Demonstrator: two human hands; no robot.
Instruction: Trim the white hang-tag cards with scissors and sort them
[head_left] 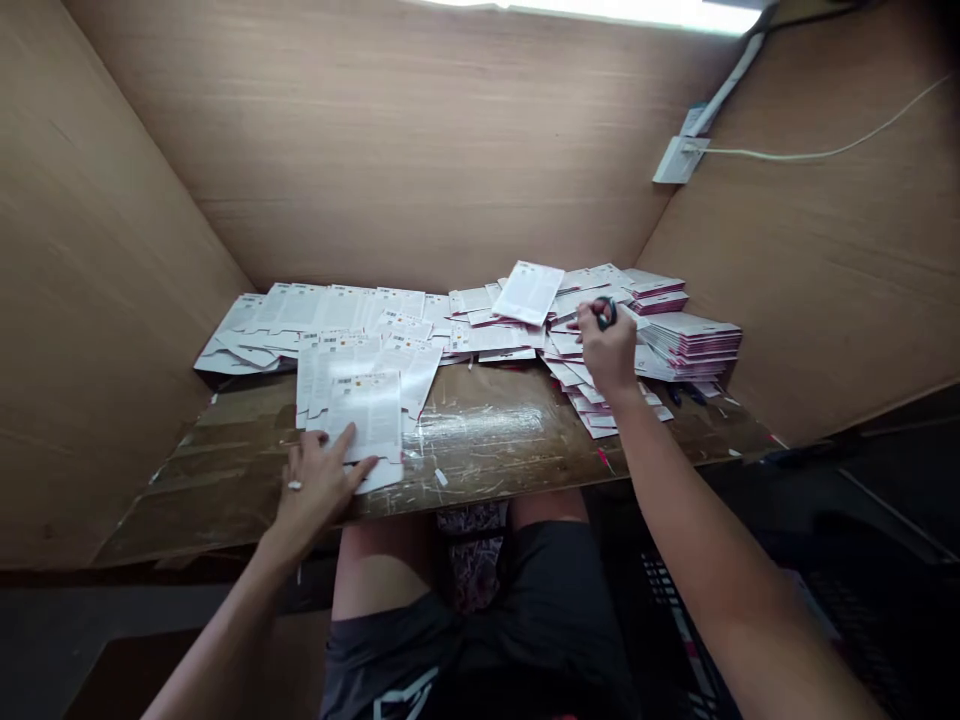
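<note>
My left hand [321,476] lies with spread fingers on the lower part of a white printed packet [367,415] near the table's front edge. Beneath and behind that packet, more white packets overlap. My right hand [609,350] is raised over the piles on the right, its fingers closed around a small dark tool with a loop handle [606,313]; the rest of the tool is hidden. Just left of it, one white packet [529,292] lies tilted on top of the others. Stacked packets with pink edges [701,345] stand to the right of this hand.
Overlapping white packets [300,308] line the back of the worn brown table [480,415]. Wooden panels enclose the left, back and right. Dark-handled tools [686,394] lie by the right stack. Paper scraps [440,477] dot the front, and a white socket box [679,160] hangs at upper right.
</note>
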